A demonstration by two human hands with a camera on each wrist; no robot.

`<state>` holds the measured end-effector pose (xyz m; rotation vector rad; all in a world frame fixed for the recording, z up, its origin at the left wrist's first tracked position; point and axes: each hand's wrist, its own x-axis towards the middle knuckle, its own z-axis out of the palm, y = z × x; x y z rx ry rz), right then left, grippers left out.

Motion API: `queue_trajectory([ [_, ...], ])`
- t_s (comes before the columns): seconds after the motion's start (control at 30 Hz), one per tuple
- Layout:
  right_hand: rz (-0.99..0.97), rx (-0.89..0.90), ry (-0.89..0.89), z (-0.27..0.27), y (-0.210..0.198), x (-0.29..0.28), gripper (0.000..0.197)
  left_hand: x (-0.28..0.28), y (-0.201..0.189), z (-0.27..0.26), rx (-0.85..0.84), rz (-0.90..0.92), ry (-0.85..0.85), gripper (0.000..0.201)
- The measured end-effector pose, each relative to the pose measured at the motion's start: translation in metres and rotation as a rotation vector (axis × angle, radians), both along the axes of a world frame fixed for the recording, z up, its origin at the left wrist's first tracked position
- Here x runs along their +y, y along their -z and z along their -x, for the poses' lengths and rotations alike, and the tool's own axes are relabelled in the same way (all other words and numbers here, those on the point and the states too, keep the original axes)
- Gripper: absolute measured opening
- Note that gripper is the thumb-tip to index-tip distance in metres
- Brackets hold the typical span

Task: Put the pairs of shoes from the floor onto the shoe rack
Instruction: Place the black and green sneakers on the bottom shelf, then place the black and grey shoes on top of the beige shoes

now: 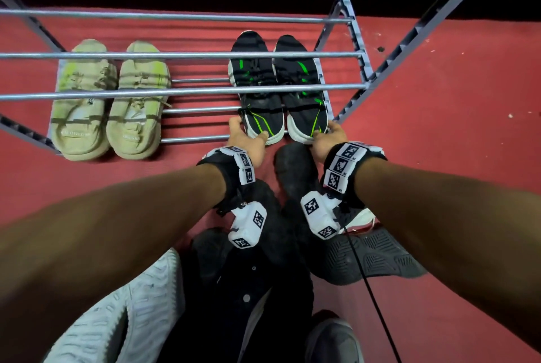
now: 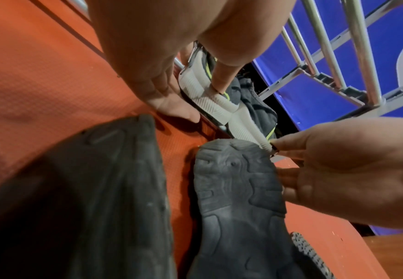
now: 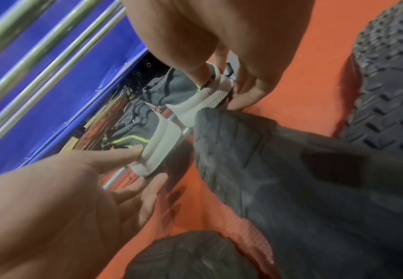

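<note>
Currently, the heel of the left black-and-green shoe is gripped by the left hand, with the thumb laid over the top of the heel and the other fingers curled under its white sole. Likewise, the heel of the right black-and-green shoe is pinched by the right hand, thumb above and fingers below the sole. Both shoes are seen side by side on the lowest bars of the shoe rack, toes pointing away from the fingers, at the rack's right end. Well to the left of the fingers, a beige pair is set on the same tier. Just behind the fingers, nearer the wrists, dark shoes are lying on the red floor, some with soles turned up, and a white shoe is lying further back.
</note>
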<state>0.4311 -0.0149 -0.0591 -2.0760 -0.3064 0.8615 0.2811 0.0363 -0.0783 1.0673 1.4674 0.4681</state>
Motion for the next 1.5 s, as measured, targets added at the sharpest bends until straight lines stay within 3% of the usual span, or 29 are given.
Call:
queue_trajectory([
  [0.27, -0.01, 0.089, 0.068, 0.004, -0.013, -0.004, 0.028, -0.01, -0.013, 0.003, 0.045, -0.103, 0.004, 0.038],
  [0.37, 0.054, 0.082, 0.049, -0.007, 0.015, -0.003, 0.056, -0.012, -0.016, 0.006, 0.075, -0.117, 0.014, 0.039],
  [0.43, 0.158, 0.031, -0.009, 0.006, -0.009, -0.008, 0.082, -0.012, -0.015, 0.008, 0.045, -0.094, 0.032, 0.039],
  [0.57, 0.274, -0.023, -0.184, 0.023, -0.043, -0.025, 0.079, -0.009, -0.004, 0.015, 0.035, -0.097, 0.095, 0.044],
  [0.67, 0.429, -0.125, -0.333, 0.023, -0.038, -0.028, 0.097, -0.007, -0.002, 0.022, 0.048, -0.11, 0.117, 0.051],
  [0.73, 0.456, -0.139, -0.396, 0.012, -0.021, -0.025, 0.084, -0.005, -0.007, 0.025, 0.065, -0.111, 0.123, 0.05],
  [0.83, 0.444, -0.036, -0.445, 0.014, -0.034, -0.028, 0.051, -0.004, -0.02, 0.03, 0.071, -0.048, 0.151, 0.047],
  [0.97, 0.365, 0.012, -0.452, 0.02, -0.055, -0.037, 0.053, -0.009, -0.032, 0.04, 0.1, 0.042, 0.218, 0.036],
  [1.1, 0.331, -0.126, -0.578, 0.034, -0.098, -0.041, 0.026, -0.029, -0.059, 0.053, 0.171, 0.109, 0.337, 0.024],
  [1.2, 0.26, -0.167, -0.655, 0.047, -0.118, -0.04, 0.026, -0.047, -0.073, 0.064, 0.201, 0.135, 0.477, 0.043],
  [1.27, 0.201, -0.162, -0.714, 0.06, -0.131, -0.043, 0.028, -0.056, -0.083, 0.073, 0.21, 0.133, 0.415, 0.051],
  [1.4, 0.135, -0.182, -0.844, 0.083, -0.156, -0.044, 0.035, -0.059, -0.11, 0.089, 0.217, 0.219, 0.339, 0.046],
  [1.5, -0.058, -0.153, -0.939, 0.121, -0.19, -0.055, 0.031, -0.064, -0.133, 0.128, 0.075, 0.179, 0.307, 0.04],
])
